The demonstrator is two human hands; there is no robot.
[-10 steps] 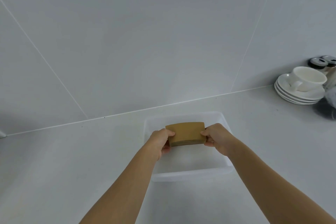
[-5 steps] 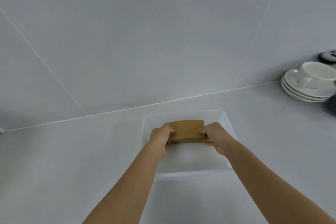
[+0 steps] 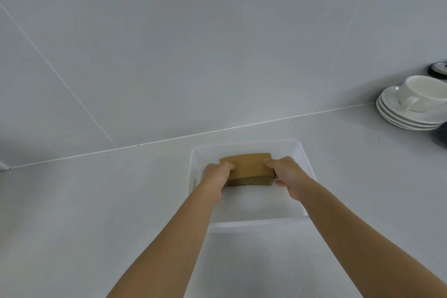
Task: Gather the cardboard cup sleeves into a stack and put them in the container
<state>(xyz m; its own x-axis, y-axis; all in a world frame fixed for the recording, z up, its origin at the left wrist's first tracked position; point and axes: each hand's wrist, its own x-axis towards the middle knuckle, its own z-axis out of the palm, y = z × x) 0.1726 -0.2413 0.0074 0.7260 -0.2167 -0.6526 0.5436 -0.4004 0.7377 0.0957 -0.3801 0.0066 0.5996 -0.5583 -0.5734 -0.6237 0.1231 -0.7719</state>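
Note:
A stack of flat brown cardboard cup sleeves (image 3: pixel 248 169) is held inside the translucent white plastic container (image 3: pixel 256 224) on the white counter. My left hand (image 3: pixel 216 175) grips the stack's left end and my right hand (image 3: pixel 286 174) grips its right end. The stack sits low in the far half of the container, its layered front edge visible. I cannot tell whether it touches the container's floor.
At the far right stand several stacked white saucers (image 3: pixel 408 117) with a white cup (image 3: pixel 422 92) on top. A dark round lid (image 3: pixel 437 70) shows behind them and a dark object (image 3: pixel 441 135) at the right edge. A white tiled wall rises behind the counter.
Both hands have lowered the stack of sleeves deeper into the container. The view has shifted slightly, so the saucers sit nearer the right edge.

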